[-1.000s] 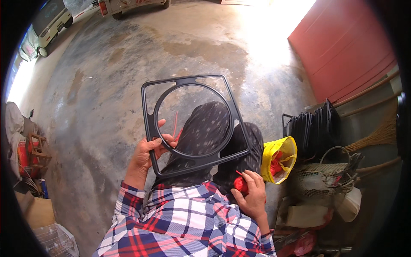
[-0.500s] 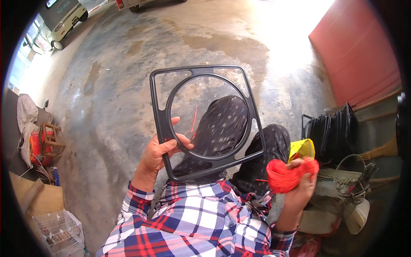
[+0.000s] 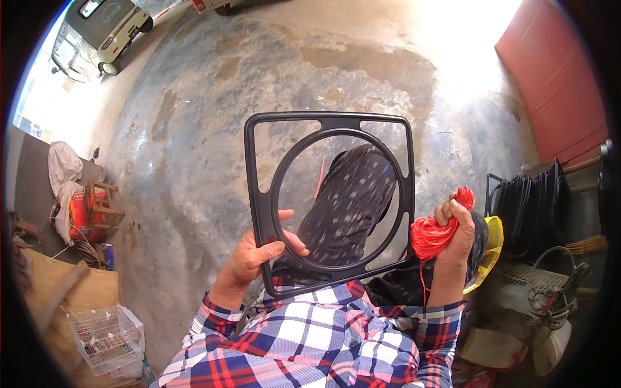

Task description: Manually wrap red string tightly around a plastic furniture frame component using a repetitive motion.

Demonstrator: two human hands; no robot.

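Note:
A black square frame (image 3: pixel 264 216) with a round opening stands before my lap. My left hand (image 3: pixel 253 255) grips its lower left side, thumb on the near face and fingers reaching through the ring. Raised beside the frame's right edge, my right hand (image 3: pixel 457 240) is closed around a bundle of red twine (image 3: pixel 432 239). The bundle bulges out on both sides of the fist, and one strand hangs down toward my sleeve. Through the ring show my dark trouser leg (image 3: pixel 352 200) and a short red strand (image 3: pixel 320 178), whose lower end is hidden.
Several black frames (image 3: pixel 527 204) stand stacked at the right, near a yellow rimmed container (image 3: pixel 495 249) and a wire basket (image 3: pixel 517 281). Left are a wooden stool (image 3: pixel 103 210) and a white wire cage (image 3: pixel 107 339). A small vehicle (image 3: pixel 107 39) is parked far left; a red panel (image 3: pixel 550 71) rises far right.
My right hand has risen with the red twine, close to the frame's right edge. The frame, still in my left hand, sits slightly farther right and straighter. The whole view has shifted.

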